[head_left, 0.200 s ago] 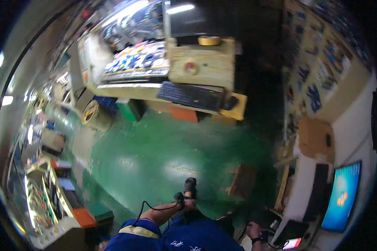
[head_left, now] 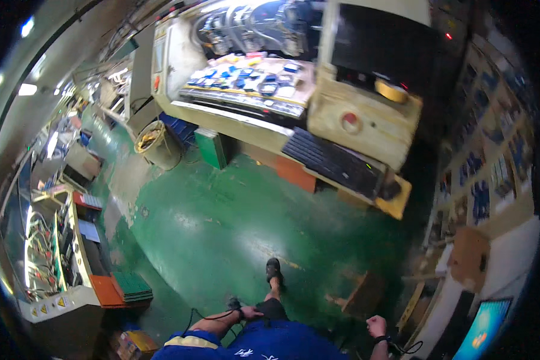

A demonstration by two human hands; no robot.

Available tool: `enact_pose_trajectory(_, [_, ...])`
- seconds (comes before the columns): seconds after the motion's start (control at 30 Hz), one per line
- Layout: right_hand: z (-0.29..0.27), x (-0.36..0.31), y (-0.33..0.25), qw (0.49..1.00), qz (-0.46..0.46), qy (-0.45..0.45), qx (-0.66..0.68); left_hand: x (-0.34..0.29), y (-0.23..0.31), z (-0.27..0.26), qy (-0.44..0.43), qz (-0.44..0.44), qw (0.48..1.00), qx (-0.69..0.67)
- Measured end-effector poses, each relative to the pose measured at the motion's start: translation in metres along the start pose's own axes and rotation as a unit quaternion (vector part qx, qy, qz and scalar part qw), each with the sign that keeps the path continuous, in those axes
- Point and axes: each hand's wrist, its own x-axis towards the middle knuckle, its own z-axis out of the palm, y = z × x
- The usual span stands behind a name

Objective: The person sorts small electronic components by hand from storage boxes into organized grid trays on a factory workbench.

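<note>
In front of my body, my left hand [head_left: 250,312] hangs beside my dark shorts, with a device and a black cable at its wrist. Its fingers are too small and blurred to make out. My right hand [head_left: 376,326] is held out to the right over the floor, fingers curled in a loose fist with nothing visible in it. A black band and cable [head_left: 396,343] circle that wrist. Neither hand touches any object on the benches. Nearest to the right hand is a low brown wooden stool [head_left: 364,294].
Ahead stands a machine bed [head_left: 246,81] covered with small blue and white pieces, a black keyboard [head_left: 336,165] at its front. A waste bin [head_left: 160,146] is farther left. Another machine [head_left: 72,240] lines the left, near stacked green boards [head_left: 132,286]. A monitor [head_left: 483,330] glows at right.
My view has turned left, so the machine ahead now sits farther right and looks larger. The monitor has slid toward the lower right. My right hand is now farther from the desk.
</note>
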Motion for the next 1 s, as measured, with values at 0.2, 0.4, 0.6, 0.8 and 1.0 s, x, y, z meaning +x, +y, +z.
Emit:
enact_pose_trajectory(0.2, [0.076, 0.111, -0.224, 0.991, 0.033, 0.087, 0.092, -0.096, -0.099, -0.177, 0.052, -0.308, 0.949, -0.048])
enact_pose_trajectory(0.4, [0.168, 0.142, -0.429, 0.985, -0.028, -0.17, -0.017, -0.111, -0.173, -0.374, 0.461, -0.22, 0.786, -0.347])
enact_pose_trajectory(0.6, [0.251, 0.294, -0.517, 0.874, -0.243, -0.214, -0.361, -0.077, -0.199, -0.454, 0.493, -0.166, 0.72, -0.459])
enact_pose_trajectory(0.8, [0.304, 0.383, -0.781, 0.817, -0.301, -0.198, -0.45, -0.095, -0.284, -0.456, 0.34, -0.149, 0.898, -0.235])
enact_pose_trajectory(1.0, [0.307, 0.421, -1.119, 0.839, -0.403, -0.189, -0.313, -0.118, -0.311, -0.471, 0.305, -0.329, 0.845, -0.292])
